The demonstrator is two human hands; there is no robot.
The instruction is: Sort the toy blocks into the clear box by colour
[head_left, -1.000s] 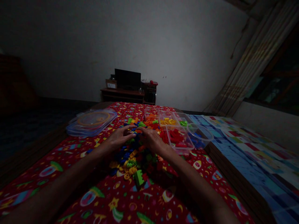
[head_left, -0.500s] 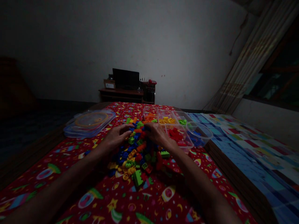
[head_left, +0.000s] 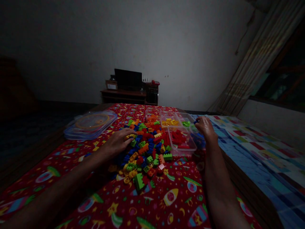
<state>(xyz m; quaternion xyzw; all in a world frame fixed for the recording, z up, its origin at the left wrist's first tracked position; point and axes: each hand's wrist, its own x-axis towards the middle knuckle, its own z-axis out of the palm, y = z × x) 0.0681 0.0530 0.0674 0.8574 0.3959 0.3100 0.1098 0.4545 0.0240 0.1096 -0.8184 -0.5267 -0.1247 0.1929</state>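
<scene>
A mixed pile of plastic building bricks [head_left: 143, 149] in blue, red, green, yellow and orange lies on the red patterned cloth [head_left: 147, 210]. My left hand [head_left: 119, 141] rests at the pile's left edge, thumb and fingers apart, over a few bricks. Out to the right, my right hand [head_left: 206, 128] pinches a small blue brick [head_left: 196, 122] above a clear tub of blue bricks [head_left: 199, 138], which the hand partly hides. Beside that tub, clear containers hold bricks by colour: red bricks [head_left: 178, 137], yellow bricks [head_left: 170, 122], green bricks [head_left: 186, 123] and orange bricks [head_left: 152, 118].
Stacked clear lids [head_left: 90, 125] lie on the cloth at the left. A bed with blue checked bedding [head_left: 245, 159] adjoins the table's right side. Against the far wall stands a desk [head_left: 124, 94] with a monitor [head_left: 128, 79].
My right hand has moved from the pile rightward to the tub of blue bricks, now with a blue brick in its fingers. My left hand has stayed at the pile, nearly still.
</scene>
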